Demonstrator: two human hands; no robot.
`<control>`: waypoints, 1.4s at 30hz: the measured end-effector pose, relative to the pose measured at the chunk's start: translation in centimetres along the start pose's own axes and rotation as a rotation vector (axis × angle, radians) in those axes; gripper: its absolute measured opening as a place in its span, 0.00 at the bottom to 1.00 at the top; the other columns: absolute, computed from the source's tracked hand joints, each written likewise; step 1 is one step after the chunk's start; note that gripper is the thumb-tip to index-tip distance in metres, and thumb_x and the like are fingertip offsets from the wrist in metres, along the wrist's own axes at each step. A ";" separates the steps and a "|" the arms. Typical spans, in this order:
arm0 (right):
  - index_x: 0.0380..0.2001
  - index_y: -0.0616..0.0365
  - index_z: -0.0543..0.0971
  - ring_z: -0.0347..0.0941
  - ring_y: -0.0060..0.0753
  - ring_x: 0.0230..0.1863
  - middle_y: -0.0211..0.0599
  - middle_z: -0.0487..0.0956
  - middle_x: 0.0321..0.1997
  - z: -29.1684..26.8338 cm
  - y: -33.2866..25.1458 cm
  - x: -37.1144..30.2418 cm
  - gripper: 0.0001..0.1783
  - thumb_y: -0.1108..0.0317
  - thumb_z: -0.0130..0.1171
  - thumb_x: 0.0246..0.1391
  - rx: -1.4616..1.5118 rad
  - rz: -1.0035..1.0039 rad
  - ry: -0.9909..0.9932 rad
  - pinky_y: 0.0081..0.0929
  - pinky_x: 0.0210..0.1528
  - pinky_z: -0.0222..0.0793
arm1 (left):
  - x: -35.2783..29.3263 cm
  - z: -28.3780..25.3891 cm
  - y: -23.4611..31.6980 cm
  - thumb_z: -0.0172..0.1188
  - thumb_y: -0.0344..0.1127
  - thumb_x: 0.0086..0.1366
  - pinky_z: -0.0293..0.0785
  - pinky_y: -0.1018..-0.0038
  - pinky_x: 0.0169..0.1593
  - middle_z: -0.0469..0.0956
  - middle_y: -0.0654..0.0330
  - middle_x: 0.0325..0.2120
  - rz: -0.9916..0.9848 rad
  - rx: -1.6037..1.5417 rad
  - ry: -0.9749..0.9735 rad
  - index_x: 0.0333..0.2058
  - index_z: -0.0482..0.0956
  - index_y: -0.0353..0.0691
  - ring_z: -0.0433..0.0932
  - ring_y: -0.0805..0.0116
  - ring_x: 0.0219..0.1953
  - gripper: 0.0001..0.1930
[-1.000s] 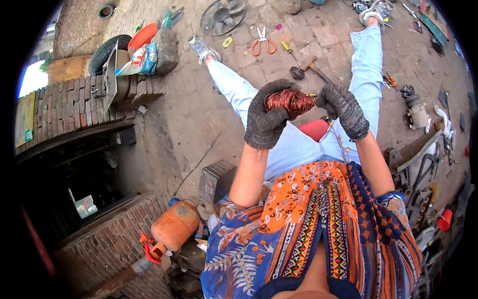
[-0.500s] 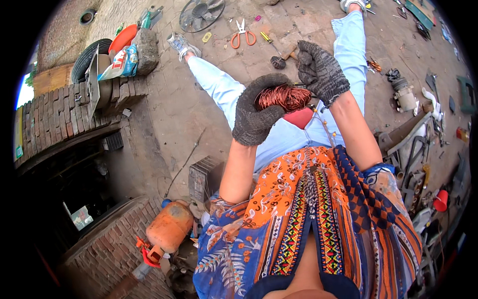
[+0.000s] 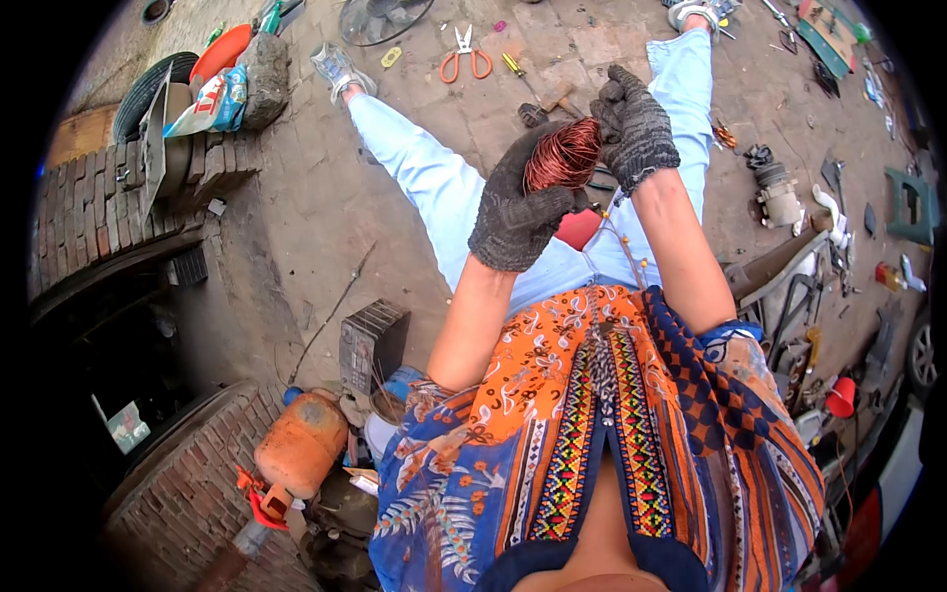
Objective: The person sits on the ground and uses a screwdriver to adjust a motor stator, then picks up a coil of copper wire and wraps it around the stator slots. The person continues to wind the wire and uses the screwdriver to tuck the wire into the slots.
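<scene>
A bundle of reddish copper wire (image 3: 564, 158) is cradled in my gloved left hand (image 3: 511, 219), thumb on the near side and fingers behind it. My gloved right hand (image 3: 636, 133) is curled closed just to the right of the bundle; whatever is inside its fingers is hidden. Both gloves are dark grey knit. Below the hands, a red surface (image 3: 578, 230) shows between my legs. Beyond them on the ground lie a hammer (image 3: 560, 102), a yellow-handled screwdriver (image 3: 514, 65) and orange-handled shears (image 3: 466, 57).
An orange gas cylinder (image 3: 302, 444) and a dark ribbed block (image 3: 373, 340) stand at my left. To the right are a metal motor-like part (image 3: 779, 202), a red cup (image 3: 840, 397) and scattered scrap. A fan guard (image 3: 385, 20) lies at the far side.
My left hand has tilted and raised the copper wire bundle toward the right hand. The right hand remains closed beside it. The whole view has shifted slightly.
</scene>
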State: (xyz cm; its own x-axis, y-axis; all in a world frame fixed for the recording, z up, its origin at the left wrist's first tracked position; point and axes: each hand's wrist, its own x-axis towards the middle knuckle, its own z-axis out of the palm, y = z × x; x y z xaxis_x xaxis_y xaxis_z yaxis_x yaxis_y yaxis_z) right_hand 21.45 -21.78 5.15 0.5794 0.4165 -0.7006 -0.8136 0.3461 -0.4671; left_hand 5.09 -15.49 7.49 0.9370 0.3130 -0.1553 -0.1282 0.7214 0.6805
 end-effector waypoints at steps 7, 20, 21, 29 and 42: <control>0.17 0.52 0.70 0.48 0.20 0.07 0.22 0.58 0.07 -0.8 -0.5 -0.6 0.15 0.61 0.57 0.55 -0.003 0.095 -0.179 0.20 0.10 0.43 | -0.6 0.6 0.2 0.72 0.35 0.44 0.76 0.76 0.35 0.74 0.55 0.43 0.060 0.016 0.037 0.56 0.63 0.34 0.75 0.65 0.42 0.40; 0.24 0.58 0.75 0.52 0.18 0.12 0.21 0.59 0.11 -6.7 1.4 -1.2 0.15 0.59 0.52 0.58 -0.349 -0.100 -0.221 0.20 0.16 0.49 | -0.2 0.1 1.4 0.64 0.30 0.52 0.76 0.75 0.37 0.74 0.57 0.44 0.205 0.470 0.114 0.49 0.70 0.35 0.75 0.69 0.40 0.24; 0.24 0.57 0.74 0.52 0.18 0.12 0.21 0.60 0.11 -7.0 1.1 -1.4 0.14 0.60 0.52 0.58 -0.339 -0.089 -0.207 0.20 0.15 0.49 | -0.1 0.0 1.2 0.65 0.29 0.51 0.76 0.75 0.39 0.74 0.57 0.44 0.247 0.545 0.096 0.49 0.71 0.35 0.75 0.69 0.41 0.24; 0.22 0.52 0.73 0.51 0.14 0.09 0.20 0.63 0.11 -7.5 -3.7 -0.9 0.13 0.62 0.52 0.59 -0.286 0.007 -0.333 0.14 0.11 0.45 | -0.5 0.1 1.4 0.67 0.27 0.48 0.71 0.73 0.51 0.76 0.57 0.43 0.147 0.680 0.008 0.49 0.72 0.34 0.75 0.69 0.45 0.26; 0.38 0.60 0.80 0.77 0.28 0.34 0.37 0.81 0.32 -1.2 -2.7 -9.5 0.10 0.68 0.53 0.57 -1.182 -0.702 -0.817 0.21 0.36 0.70 | -0.4 -1.5 2.4 0.66 0.27 0.51 0.73 0.75 0.49 0.76 0.56 0.43 0.332 1.289 0.007 0.47 0.73 0.36 0.76 0.70 0.44 0.22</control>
State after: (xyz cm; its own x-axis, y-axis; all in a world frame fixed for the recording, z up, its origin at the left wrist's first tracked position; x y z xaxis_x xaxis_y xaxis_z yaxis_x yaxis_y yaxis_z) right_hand 18.11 -27.66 12.40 0.3908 0.9144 0.1057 0.2598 0.0006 -0.9657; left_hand 3.92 -12.98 8.13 0.9192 0.3651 0.1476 0.0526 -0.4853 0.8728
